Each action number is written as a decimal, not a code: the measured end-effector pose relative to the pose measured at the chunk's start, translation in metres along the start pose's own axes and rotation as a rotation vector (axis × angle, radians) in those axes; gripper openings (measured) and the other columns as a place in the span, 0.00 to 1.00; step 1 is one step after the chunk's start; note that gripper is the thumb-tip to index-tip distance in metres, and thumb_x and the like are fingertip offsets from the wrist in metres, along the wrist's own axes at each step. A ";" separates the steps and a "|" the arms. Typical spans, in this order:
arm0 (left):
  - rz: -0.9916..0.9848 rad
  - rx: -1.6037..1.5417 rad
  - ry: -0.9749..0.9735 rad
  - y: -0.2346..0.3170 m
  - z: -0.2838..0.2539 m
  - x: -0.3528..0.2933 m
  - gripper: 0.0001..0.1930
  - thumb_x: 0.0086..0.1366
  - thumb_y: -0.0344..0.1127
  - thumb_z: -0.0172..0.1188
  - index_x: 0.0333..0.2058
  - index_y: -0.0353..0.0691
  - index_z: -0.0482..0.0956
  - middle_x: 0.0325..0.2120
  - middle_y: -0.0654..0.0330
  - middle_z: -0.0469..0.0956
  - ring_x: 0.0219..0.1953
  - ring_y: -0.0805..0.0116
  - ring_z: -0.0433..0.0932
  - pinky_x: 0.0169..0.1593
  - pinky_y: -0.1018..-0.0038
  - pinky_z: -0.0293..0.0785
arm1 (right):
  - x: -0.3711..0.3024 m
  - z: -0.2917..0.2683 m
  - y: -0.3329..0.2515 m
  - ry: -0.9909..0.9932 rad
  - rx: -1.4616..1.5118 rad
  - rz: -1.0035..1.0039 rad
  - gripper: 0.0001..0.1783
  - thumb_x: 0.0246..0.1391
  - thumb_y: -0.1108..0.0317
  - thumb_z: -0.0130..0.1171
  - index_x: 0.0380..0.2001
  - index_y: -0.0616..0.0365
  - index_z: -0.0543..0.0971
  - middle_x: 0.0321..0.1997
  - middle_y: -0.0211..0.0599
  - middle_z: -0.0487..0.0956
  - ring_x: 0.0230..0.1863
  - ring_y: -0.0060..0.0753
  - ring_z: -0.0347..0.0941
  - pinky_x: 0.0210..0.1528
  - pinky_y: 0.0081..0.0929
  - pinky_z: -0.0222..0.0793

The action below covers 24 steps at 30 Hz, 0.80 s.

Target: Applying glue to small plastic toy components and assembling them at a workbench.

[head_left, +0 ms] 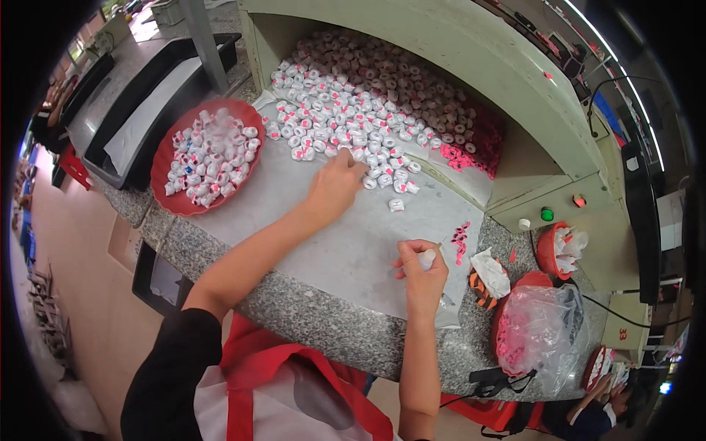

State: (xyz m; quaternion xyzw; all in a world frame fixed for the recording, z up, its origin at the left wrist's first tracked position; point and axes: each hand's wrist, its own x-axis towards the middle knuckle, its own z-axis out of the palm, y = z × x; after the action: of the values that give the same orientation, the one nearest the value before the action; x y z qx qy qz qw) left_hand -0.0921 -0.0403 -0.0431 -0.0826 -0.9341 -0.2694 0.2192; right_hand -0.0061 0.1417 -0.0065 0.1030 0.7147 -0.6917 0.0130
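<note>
My left hand [334, 187] reaches to the near edge of a large heap of small white rounded pieces with pink marks [346, 110]. Its fingers are bent and apart, with the tips among the pieces. My right hand [425, 275] is closed around a small white squeeze bottle [426, 259], whose thin tip points up and right. One white piece [396, 205] lies apart from the heap on the pale sheet [323, 257] between my hands. To the right of the bottle, small bright pink bits [460, 242] lie in a short row.
The heap runs back under a pale green shelf unit [441, 44]. A red scalloped bowl [198, 209] of white pieces stands at left, beside a black tray [140, 147]. At right are an orange-and-black striped object [482, 292], a plastic-covered red bowl [504, 323] and a small red tub [546, 250].
</note>
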 end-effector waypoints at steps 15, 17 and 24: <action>-0.765 -1.577 -0.485 0.034 -0.046 -0.042 0.13 0.55 0.29 0.54 0.40 0.31 0.71 0.29 0.59 0.75 0.32 0.70 0.76 0.35 0.82 0.74 | -0.030 -0.074 0.032 0.251 -0.085 0.004 0.06 0.45 0.73 0.54 0.30 0.61 0.71 0.22 0.29 0.70 0.23 0.21 0.67 0.23 0.19 0.63; -0.734 -1.499 -0.546 0.054 -0.048 -0.044 0.14 0.56 0.29 0.53 0.42 0.32 0.70 0.30 0.59 0.75 0.31 0.70 0.76 0.34 0.82 0.74 | -0.026 -0.102 0.045 0.380 -0.603 -0.279 0.04 0.43 0.74 0.55 0.26 0.60 0.74 0.23 0.32 0.72 0.25 0.28 0.70 0.27 0.24 0.65; -0.611 -1.566 -0.611 0.058 -0.046 -0.053 0.14 0.53 0.24 0.56 0.41 0.33 0.71 0.32 0.59 0.75 0.33 0.73 0.75 0.36 0.82 0.72 | -0.040 -0.079 0.018 0.150 -1.000 -0.242 0.06 0.37 0.74 0.58 0.24 0.57 0.77 0.28 0.36 0.73 0.30 0.39 0.71 0.34 0.29 0.66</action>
State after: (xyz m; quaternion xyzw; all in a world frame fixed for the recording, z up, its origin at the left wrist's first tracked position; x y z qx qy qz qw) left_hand -0.0126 -0.0185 -0.0050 -0.0244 -0.4811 -0.8429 -0.2396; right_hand 0.0456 0.2154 -0.0143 0.0499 0.9636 -0.2530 -0.0707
